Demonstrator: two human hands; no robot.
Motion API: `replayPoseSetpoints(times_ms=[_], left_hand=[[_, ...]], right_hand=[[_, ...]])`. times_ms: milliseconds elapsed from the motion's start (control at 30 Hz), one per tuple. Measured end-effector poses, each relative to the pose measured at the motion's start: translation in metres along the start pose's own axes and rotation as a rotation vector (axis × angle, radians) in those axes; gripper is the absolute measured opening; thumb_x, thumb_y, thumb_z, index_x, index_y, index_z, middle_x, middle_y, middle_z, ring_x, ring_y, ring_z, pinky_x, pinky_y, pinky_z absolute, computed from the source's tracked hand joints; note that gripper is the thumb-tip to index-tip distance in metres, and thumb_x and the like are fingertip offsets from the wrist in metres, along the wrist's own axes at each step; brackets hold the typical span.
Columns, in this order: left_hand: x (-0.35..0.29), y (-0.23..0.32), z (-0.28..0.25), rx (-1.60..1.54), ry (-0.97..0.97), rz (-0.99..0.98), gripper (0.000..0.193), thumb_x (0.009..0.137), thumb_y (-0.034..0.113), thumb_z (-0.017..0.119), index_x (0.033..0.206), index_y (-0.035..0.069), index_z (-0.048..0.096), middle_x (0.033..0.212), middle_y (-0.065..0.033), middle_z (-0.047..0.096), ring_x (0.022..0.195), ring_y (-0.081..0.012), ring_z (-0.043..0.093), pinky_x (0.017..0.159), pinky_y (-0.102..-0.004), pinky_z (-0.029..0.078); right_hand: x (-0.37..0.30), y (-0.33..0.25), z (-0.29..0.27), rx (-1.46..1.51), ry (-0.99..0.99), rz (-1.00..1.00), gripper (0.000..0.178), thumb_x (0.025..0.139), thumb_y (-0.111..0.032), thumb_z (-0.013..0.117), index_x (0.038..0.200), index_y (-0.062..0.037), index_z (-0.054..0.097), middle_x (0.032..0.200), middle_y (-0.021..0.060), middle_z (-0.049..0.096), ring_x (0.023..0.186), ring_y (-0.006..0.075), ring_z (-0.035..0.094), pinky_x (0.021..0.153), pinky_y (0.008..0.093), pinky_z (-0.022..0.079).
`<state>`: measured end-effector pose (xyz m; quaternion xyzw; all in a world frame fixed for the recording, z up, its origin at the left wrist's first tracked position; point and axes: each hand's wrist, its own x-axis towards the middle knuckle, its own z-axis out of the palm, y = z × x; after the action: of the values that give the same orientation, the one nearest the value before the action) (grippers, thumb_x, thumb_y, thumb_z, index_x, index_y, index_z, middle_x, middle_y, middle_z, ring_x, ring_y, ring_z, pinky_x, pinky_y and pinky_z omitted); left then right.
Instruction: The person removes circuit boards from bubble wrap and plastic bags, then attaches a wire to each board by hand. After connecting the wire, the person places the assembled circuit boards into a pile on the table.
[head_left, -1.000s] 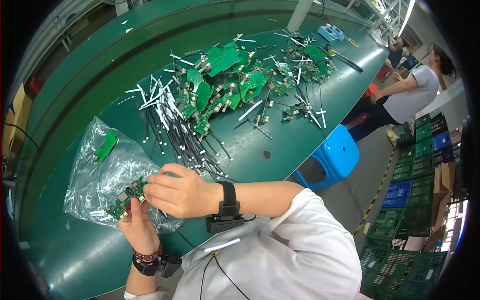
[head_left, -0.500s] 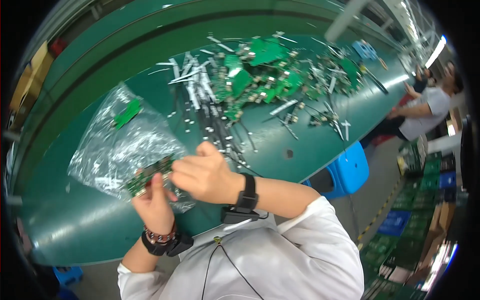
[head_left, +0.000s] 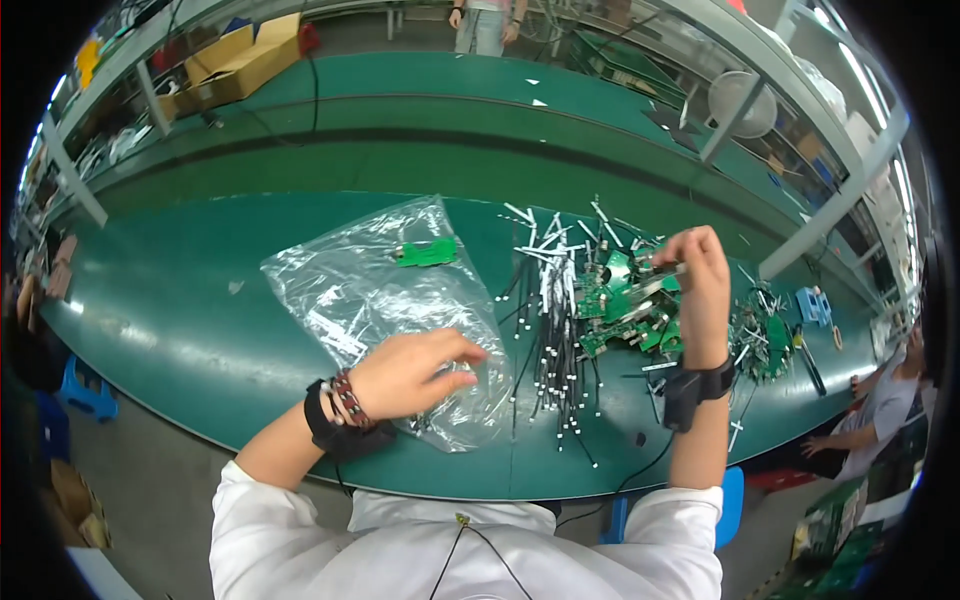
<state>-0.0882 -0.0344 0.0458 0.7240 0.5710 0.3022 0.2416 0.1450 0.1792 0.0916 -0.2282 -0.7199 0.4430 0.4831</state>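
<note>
My left hand point(head_left: 415, 372) hovers over the near part of a clear plastic bag point(head_left: 340, 270), thumb and fingers apart, holding nothing. On the bag's far side lies one green circuit board point(head_left: 430, 252). My right hand point(head_left: 697, 265) is raised over a heap of green circuit boards point(head_left: 610, 305). Its fingers are curled, and a blurred piece shows at their tips; what it is cannot be made out. Between the bag and the heap lies a bundle of black cables point(head_left: 558, 370) with white ends.
Pliers point(head_left: 808, 360) and a blue holder point(head_left: 814, 306) lie at the right end of the green table point(head_left: 180, 320). A cardboard box point(head_left: 245, 62) stands at the far left. Metal posts rise behind the table. A person point(head_left: 880, 410) sits at the right; another point(head_left: 484, 25) stands opposite.
Both hands were together on a circuit board over the bag. They have parted: the left has let go, and the right has moved to the heap. The view has turned.
</note>
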Motion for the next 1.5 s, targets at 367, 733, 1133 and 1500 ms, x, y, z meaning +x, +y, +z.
replayPoseSetpoints(times_ms=[367,733,1133,1500], left_hand=[[-0.015,-0.06,-0.029,-0.047,0.327,-0.243,0.021,0.079,0.015,0.054,0.097,0.004,0.055,0.09,-0.0079,0.059,0.083,-0.0191,0.058,0.071,-0.0287,0.045],[-0.031,-0.07,-0.024,0.176,0.155,-0.315,0.022,0.075,0.018,0.059,0.094,0.006,0.056,0.087,-0.0081,0.058,0.079,-0.0212,0.056,0.07,-0.0313,0.045],[0.038,-0.127,-0.043,0.722,0.363,-0.121,0.02,0.074,0.016,0.06,0.091,0.006,0.057,0.086,-0.0098,0.056,0.081,-0.0278,0.054,0.071,-0.0371,0.045],[0.052,-0.129,-0.046,0.053,0.311,-0.304,0.024,0.082,0.022,0.053,0.101,0.007,0.054,0.084,-0.0075,0.05,0.073,-0.0182,0.053,0.064,-0.0293,0.045]], right_hand=[[0.018,0.04,0.016,-0.298,-0.045,0.134,0.017,0.087,-0.021,0.044,0.077,-0.0068,0.047,0.063,-0.0006,0.049,0.057,0.0102,0.048,0.053,0.0239,0.038],[0.046,0.075,-0.048,-1.574,-0.117,0.035,0.029,0.083,-0.035,0.047,0.086,-0.0068,0.052,0.082,0.009,0.055,0.083,0.0288,0.052,0.067,0.0382,0.042],[-0.063,0.027,0.126,-0.983,-0.502,-0.491,0.02,0.067,-0.018,0.064,0.08,-0.0068,0.054,0.087,0.0068,0.052,0.082,0.0244,0.051,0.067,0.035,0.04],[-0.059,0.049,0.083,-0.983,-0.558,-0.365,0.018,0.068,-0.014,0.061,0.084,-0.0088,0.053,0.085,0.0043,0.05,0.082,0.02,0.051,0.066,0.0313,0.04]])
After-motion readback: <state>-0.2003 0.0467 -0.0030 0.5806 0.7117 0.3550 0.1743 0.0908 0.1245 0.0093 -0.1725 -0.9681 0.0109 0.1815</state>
